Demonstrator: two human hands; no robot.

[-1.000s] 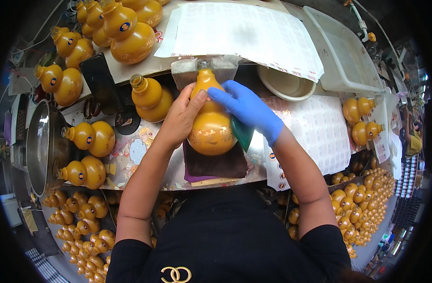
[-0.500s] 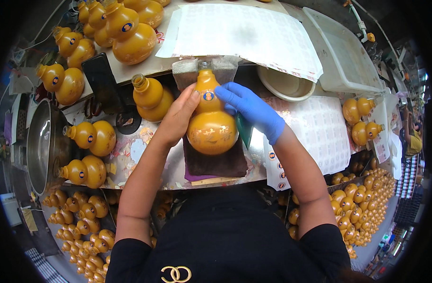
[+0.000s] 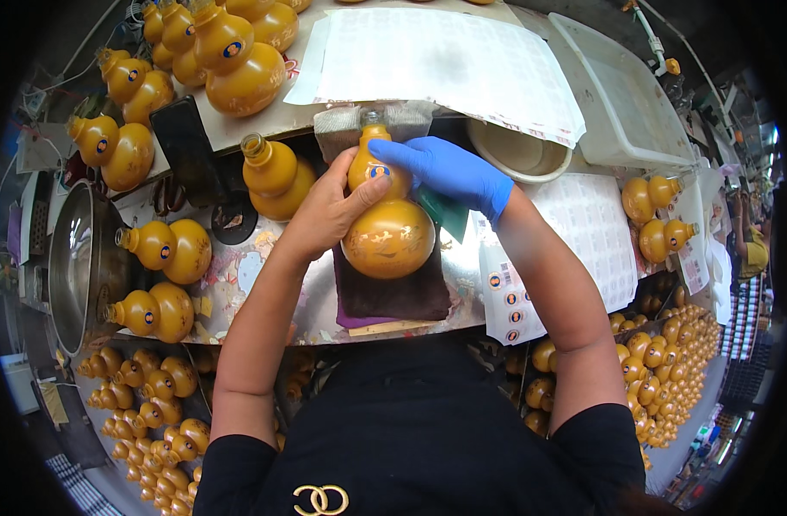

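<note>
A yellow gourd-shaped bottle (image 3: 389, 241) lies neck-away on a dark folded cloth (image 3: 393, 292), its clear neck against a padded grey rest (image 3: 338, 129). An oval blue-and-orange sticker (image 3: 379, 172) sits on its upper bulb. My bare left hand (image 3: 333, 206) closes round the bottle's left side, thumb just below the sticker. My right hand (image 3: 449, 172), in a blue glove, grips the bulb's right side with a finger or thumb laid above the sticker. Some of its fingers are hidden. Under the right hand a green piece (image 3: 445, 212) shows; what holds it is hidden.
Sticker sheets (image 3: 565, 249) lie to the right, with white sheets (image 3: 445, 64) at the back. Beside them stand a round bowl (image 3: 522, 155) and a clear plastic bin (image 3: 621, 95). At left are a metal basin (image 3: 71, 267), a phone on a stand (image 3: 187, 150) and more gourd bottles (image 3: 277, 176).
My right hand has shifted left over the upper bulb, its finger or thumb now above the sticker. My left thumb has slid right and down, below the sticker.
</note>
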